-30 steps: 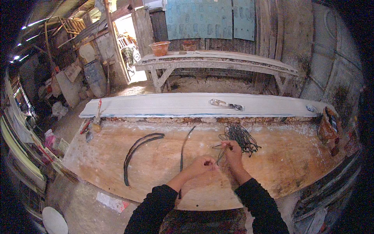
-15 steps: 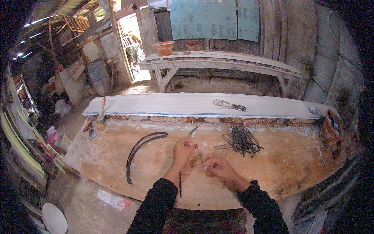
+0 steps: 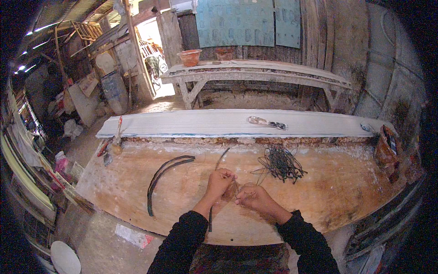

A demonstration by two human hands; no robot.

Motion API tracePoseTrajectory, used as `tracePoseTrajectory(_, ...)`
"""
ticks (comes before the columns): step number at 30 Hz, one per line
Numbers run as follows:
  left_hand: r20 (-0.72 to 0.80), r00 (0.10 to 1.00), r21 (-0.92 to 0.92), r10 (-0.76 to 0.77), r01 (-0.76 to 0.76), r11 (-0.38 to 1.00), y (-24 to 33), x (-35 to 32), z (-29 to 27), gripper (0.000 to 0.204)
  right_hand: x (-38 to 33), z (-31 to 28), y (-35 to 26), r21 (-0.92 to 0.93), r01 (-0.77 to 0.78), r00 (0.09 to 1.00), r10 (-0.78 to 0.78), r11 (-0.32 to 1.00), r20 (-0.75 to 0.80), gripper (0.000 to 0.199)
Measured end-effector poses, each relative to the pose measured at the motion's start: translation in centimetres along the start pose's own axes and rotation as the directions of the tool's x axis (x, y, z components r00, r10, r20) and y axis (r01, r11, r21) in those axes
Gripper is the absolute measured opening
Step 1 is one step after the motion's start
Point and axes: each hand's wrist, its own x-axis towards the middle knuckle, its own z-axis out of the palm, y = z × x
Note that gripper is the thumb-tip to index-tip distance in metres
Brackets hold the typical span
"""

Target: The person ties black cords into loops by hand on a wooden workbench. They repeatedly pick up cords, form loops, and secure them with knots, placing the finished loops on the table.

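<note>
My left hand (image 3: pixel 221 182) and my right hand (image 3: pixel 255 198) are close together above the front middle of a wooden worktop (image 3: pixel 337 196). A short, thin dark cord (image 3: pixel 236 185) runs between them, each hand pinching it in closed fingers. Beneath my left hand and wrist passes a long dark strip (image 3: pixel 222 157); its middle is hidden. A pair of curved black strips (image 3: pixel 155 182) lies to the left. Beyond my right hand sits a tangled bundle of black cords (image 3: pixel 282 165).
A long white slab (image 3: pixel 196 123) spans the worktop's back, bearing a stained, knife-like tool (image 3: pixel 268 123). A brush (image 3: pixel 118 134) leans at its left end. A reddish-brown pot (image 3: pixel 387 148) stands far right. Behind is a bench (image 3: pixel 260 71) with an orange bowl (image 3: pixel 189 58).
My hands have drawn closer together, the left moving slightly right and down. Less of the cord shows between them. The view has shifted slightly.
</note>
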Motion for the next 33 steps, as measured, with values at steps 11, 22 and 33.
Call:
tracePoseTrajectory(11,0.374,0.914,-0.117,0.155,-0.119,0.986,-0.3,-0.8,1.0,0.011,2.4,-3.7,4.6,-0.205,0.107,0.762,-0.213,0.973,-0.612,0.01)
tracePoseTrajectory(22,0.612,0.707,-0.326,0.353,-0.181,0.928,1.5,-3.4,2.8,0.014,3.1,-3.9,6.1,-0.354,-0.034,0.676,-0.239,0.935,-0.697,0.003)
tracePoseTrajectory(33,0.377,0.916,-0.166,0.14,-0.082,0.983,1.3,-2.1,2.0,0.009,2.8,-5.5,5.8,-0.473,-0.077,0.608,-0.334,0.878,-0.72,0.004)
